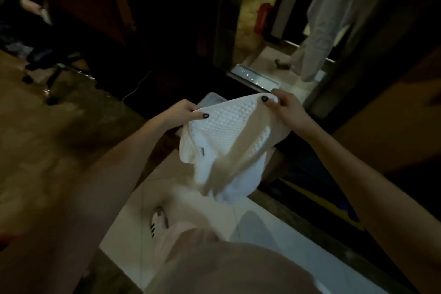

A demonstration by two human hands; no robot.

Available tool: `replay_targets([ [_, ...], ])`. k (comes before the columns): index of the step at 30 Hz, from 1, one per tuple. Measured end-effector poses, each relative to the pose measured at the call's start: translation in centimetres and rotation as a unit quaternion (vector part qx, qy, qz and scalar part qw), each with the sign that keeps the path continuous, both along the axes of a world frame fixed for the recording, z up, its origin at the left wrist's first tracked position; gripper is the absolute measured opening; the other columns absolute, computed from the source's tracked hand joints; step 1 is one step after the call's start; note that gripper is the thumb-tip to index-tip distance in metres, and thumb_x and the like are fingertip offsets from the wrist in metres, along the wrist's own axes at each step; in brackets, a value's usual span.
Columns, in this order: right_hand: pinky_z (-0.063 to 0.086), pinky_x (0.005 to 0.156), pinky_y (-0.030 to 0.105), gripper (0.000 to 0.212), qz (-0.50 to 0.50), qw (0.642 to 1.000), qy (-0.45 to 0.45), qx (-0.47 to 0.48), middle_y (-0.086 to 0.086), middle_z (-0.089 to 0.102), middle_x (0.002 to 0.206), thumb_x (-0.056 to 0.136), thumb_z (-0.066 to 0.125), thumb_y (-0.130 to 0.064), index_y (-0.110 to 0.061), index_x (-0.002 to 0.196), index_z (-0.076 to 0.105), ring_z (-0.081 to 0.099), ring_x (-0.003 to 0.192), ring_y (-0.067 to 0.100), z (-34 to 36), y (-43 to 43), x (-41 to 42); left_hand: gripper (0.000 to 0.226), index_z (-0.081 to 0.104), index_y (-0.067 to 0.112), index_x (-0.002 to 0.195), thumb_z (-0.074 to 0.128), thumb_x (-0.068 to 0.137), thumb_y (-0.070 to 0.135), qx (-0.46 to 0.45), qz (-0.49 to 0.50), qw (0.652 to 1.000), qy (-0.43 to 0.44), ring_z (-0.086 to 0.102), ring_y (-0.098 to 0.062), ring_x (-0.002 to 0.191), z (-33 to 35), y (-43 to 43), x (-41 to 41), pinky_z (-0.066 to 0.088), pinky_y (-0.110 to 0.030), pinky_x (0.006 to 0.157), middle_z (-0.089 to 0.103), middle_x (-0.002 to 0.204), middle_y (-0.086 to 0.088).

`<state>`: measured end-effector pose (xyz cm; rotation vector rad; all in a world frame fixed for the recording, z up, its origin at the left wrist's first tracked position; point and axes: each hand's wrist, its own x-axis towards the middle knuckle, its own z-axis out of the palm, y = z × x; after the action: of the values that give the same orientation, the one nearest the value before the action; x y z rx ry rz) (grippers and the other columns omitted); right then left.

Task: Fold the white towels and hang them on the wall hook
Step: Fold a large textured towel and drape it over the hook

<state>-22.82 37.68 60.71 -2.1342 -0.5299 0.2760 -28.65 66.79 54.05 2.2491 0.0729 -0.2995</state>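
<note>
White towel [224,141] hanging between left hand [183,111] and right hand [286,105], both pinching its top corners

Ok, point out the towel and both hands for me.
towel [226,122]: head view, on its textured upper part.
left hand [182,111]: head view, middle of the hand, which pinches the towel's top left corner.
right hand [290,108]: head view, middle of the hand, which pinches the top right corner.

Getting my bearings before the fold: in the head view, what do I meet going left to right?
chair → left hand → towel → right hand → another person's legs
</note>
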Motion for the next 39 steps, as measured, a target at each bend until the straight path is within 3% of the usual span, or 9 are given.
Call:
replay_targets([
  [3,0.039,0.072,0.022,0.011,-0.111,0.994,-0.005,-0.017,-0.018,0.05,0.081,0.1,0.051,-0.029,-0.021,0.098,0.058,0.053,0.073,-0.004,-0.4,-6.3,-0.9,0.046,0.053,0.002,0.056,0.063,0.092,0.03,-0.039,-0.079,0.996,-0.031,0.042,-0.012,0.049,1.2,-6.7,2.3,0.029,-0.016,0.049,0.045,0.051,0.003],
  [6,0.044,0.069,0.028,0.02,-0.189,0.981,-0.007,-0.047,-0.01,0.051,0.09,0.1,0.048,-0.034,-0.018,0.112,0.048,0.056,0.08,0.012,-0.3,-10.7,-2.2,0.043,0.051,-0.001,0.059,0.061,0.093,0.024,-0.097,-0.12,0.987,-0.045,0.045,-0.017,0.059,3.2,-12.9,4.3,0.027,-0.027,0.058,0.045,0.06,-0.01],
  [9,0.051,0.062,0.023,0.026,-0.228,0.973,-0.002,-0.027,-0.011,0.057,0.103,0.099,0.049,-0.034,-0.025,0.124,0.046,0.062,0.085,0.003,0.1,-13.8,-5.3,0.043,0.044,0.008,0.059,0.057,0.096,0.027,-0.101,-0.222,0.967,-0.068,0.039,-0.016,0.058,5.8,-19.4,5.8,0.021,-0.028,0.057,0.037,0.06,-0.01],
  [15,0.047,0.097,0.016,0.056,-0.222,0.972,-0.015,0.07,-0.031,0.033,0.143,0.098,0.054,-0.016,-0.045,0.141,0.031,0.043,0.128,-0.007,2.4,-18.3,-10.7,0.036,0.063,0.004,0.081,0.046,0.1,0.03,-0.091,-0.423,0.897,-0.09,0.051,-0.011,0.069,10.0,-30.0,5.2,0.034,-0.028,0.063,0.058,0.074,-0.017],
  [19,0.053,0.086,0.02,0.033,-0.285,0.956,-0.02,0.059,-0.023,0.053,0.127,0.099,0.053,-0.018,-0.038,0.125,0.048,0.058,0.105,-0.012,3.3,-21.7,-13.0,0.027,0.064,0.006,0.089,0.048,0.1,0.024,-0.094,-0.496,0.854,-0.129,0.043,-0.018,0.065,11.2,-35.2,4.2,0.03,-0.032,0.062,0.047,0.069,-0.008],
  [24,0.046,0.084,0.008,0.044,-0.293,0.953,-0.007,0.073,-0.018,0.047,0.132,0.099,0.052,-0.012,-0.034,0.135,0.041,0.057,0.104,-0.015,4.2,-25.9,-15.0,0.019,0.061,0.009,0.085,0.05,0.096,0.02,-0.081,-0.544,0.82,-0.159,0.044,-0.013,0.064,11.7,-40.9,3.7,0.034,-0.033,0.061,0.051,0.071,0.0],
  [29,0.039,0.059,0.031,0.02,-0.38,0.924,-0.036,-0.034,0.007,0.062,0.08,0.098,0.054,-0.024,-0.007,0.107,0.053,0.053,0.064,0.013,3.8,-32.2,-16.4,0.011,0.061,0.018,0.084,0.063,0.089,0.027,-0.114,-0.502,0.847,-0.135,0.052,-0.006,0.062,11.2,-46.8,2.9,0.04,-0.023,0.057,0.062,0.071,-0.006],
  [31,0.04,0.06,0.031,0.018,-0.397,0.914,-0.042,-0.072,0.014,0.061,0.086,0.098,0.053,-0.022,-0.005,0.104,0.054,0.053,0.069,0.019,3.7,-34.8,-16.8,0.008,0.059,0.017,0.084,0.066,0.087,0.019,-0.131,-0.48,0.86,-0.114,0.052,0.001,0.057,10.9,-49.2,2.3,0.041,-0.015,0.055,0.059,0.065,0.006],
  [39,0.044,0.065,0.018,0.013,-0.398,0.916,-0.036,-0.009,-0.003,0.056,0.086,0.1,0.05,-0.023,-0.012,0.094,0.054,0.056,0.077,0.005,2.2,-43.3,-18.2,0.028,0.064,0.012,0.114,0.066,0.087,0.015,0.023,-0.467,0.884,0.004,0.056,-0.011,0.099,5.7,-55.5,2.5,0.039,-0.025,0.083,0.061,0.109,0.003],
])
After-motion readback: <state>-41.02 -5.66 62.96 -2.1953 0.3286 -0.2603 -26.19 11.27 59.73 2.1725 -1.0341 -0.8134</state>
